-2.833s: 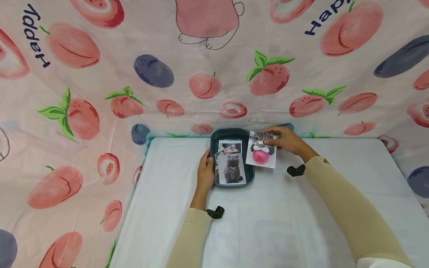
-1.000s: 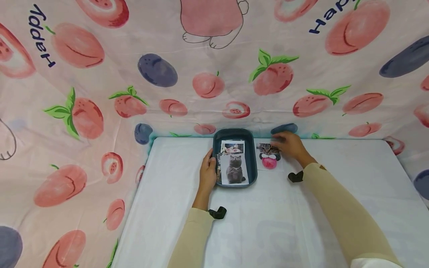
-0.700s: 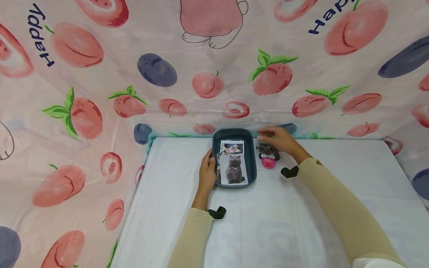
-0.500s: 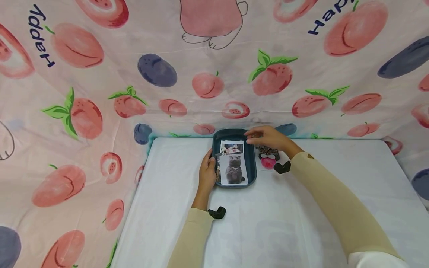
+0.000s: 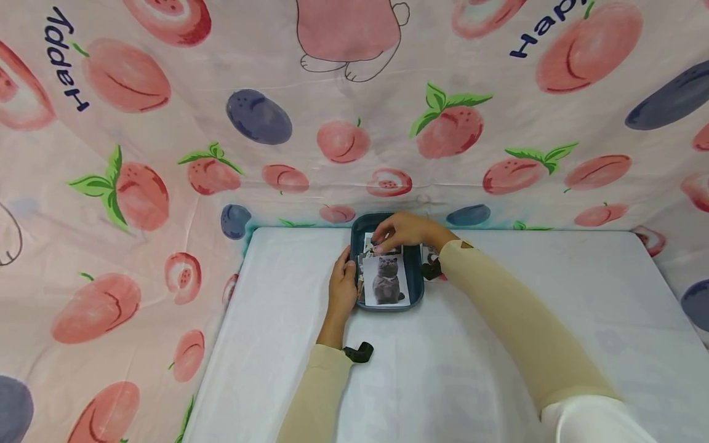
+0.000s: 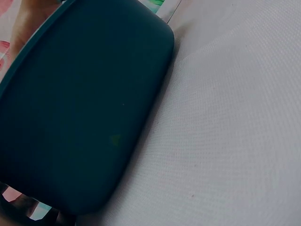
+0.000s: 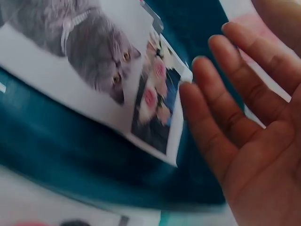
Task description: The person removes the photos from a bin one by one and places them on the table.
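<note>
On the left side of a dark teal tray [image 5: 415,274], my left hand [image 5: 341,288] grips the rim, thumb on top. The tray's outer wall [image 6: 89,103] fills much of the left wrist view. Inside lie several photo cards; a grey cat photo [image 5: 386,283] is on top, overlapping a photo with pink flowers [image 7: 155,96]. My right hand [image 5: 408,230] reaches over the tray's far part, fingers extended by the flower photo's edge and holding nothing. A photo of a cat with a pink ball [image 5: 429,251] lies right of the tray, largely hidden by my right wrist.
A white-covered table [image 5: 471,357] extends around the tray. Behind it hangs a cloth [image 5: 354,104] printed with peaches and blueberries. Black wrist straps [image 5: 360,352] stick out from both sleeves.
My right hand laid the cat-with-pink-ball photo on the table right of the tray, let go, and moved left over the tray's cards. My left hand has stayed on the tray.
</note>
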`<state>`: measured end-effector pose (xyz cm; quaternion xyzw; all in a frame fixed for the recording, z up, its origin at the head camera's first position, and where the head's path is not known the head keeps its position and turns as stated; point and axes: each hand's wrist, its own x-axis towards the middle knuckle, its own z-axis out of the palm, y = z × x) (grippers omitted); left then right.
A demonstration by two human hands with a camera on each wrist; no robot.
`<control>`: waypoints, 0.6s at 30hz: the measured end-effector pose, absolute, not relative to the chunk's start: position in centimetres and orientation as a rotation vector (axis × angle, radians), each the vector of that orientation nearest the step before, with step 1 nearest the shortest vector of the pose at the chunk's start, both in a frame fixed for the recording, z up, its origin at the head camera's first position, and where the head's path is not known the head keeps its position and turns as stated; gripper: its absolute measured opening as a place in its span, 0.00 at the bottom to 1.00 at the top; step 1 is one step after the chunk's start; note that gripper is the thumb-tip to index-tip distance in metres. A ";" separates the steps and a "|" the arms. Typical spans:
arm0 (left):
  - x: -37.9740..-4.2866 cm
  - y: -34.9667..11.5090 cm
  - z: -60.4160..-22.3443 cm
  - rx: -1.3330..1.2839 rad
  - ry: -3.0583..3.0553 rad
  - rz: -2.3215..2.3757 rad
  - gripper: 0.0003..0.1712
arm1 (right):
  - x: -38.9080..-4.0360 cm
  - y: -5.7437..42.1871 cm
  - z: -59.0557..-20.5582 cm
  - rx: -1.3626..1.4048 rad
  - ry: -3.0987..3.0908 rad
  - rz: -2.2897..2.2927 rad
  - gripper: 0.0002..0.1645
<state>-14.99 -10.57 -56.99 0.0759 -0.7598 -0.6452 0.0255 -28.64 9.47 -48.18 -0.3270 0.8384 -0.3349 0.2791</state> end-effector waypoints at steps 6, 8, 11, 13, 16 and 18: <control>-14.9 -10.6 -56.9 0.249 -2.375 -1.988 0.27 | -28.5 7.4 -49.2 -0.869 2.277 -0.775 0.27; -14.9 -10.7 -56.8 0.257 -2.381 -1.989 0.27 | -28.4 6.9 -49.5 -0.853 2.310 -0.722 0.25; -14.9 -10.7 -56.8 0.255 -2.380 -1.986 0.27 | -28.3 6.3 -49.9 -0.823 2.355 -0.641 0.22; -14.9 -10.7 -56.8 0.250 -2.370 -1.990 0.27 | -28.1 6.1 -50.2 -0.802 2.376 -0.609 0.19; -15.0 -10.7 -56.9 0.238 -2.348 -1.995 0.27 | -28.0 5.9 -50.6 -0.784 2.397 -0.597 0.16; -15.1 -10.7 -56.9 0.227 -2.334 -1.998 0.27 | -27.9 5.8 -50.9 -0.777 2.408 -0.600 0.15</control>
